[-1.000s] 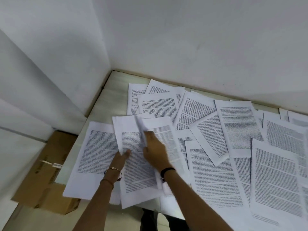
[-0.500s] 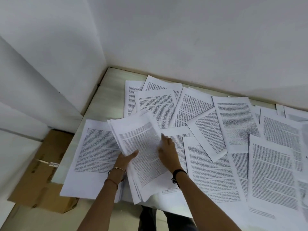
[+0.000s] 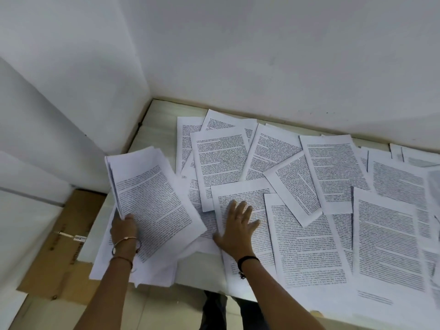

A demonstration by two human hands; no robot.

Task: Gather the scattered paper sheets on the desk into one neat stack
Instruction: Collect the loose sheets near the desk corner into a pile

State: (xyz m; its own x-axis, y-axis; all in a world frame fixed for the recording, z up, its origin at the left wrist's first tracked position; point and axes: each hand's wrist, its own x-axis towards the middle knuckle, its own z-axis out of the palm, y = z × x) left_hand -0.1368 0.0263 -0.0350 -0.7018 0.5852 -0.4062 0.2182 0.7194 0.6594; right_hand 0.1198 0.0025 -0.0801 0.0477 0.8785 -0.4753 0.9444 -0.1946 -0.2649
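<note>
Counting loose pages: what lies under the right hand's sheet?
The right hand lies flat on a printed sheet, which overlaps more printed pages and bare desk near the edge. Anything directly beneath it is covered.

1. You see white paper sheets point(image 3: 338, 172) with lines of black print.
2. The desk point(image 3: 164, 120) is pale cream.
3. At lower left, the cardboard box point(image 3: 59, 253) is brown.
4. The walls point(image 3: 262, 55) are white.
</note>
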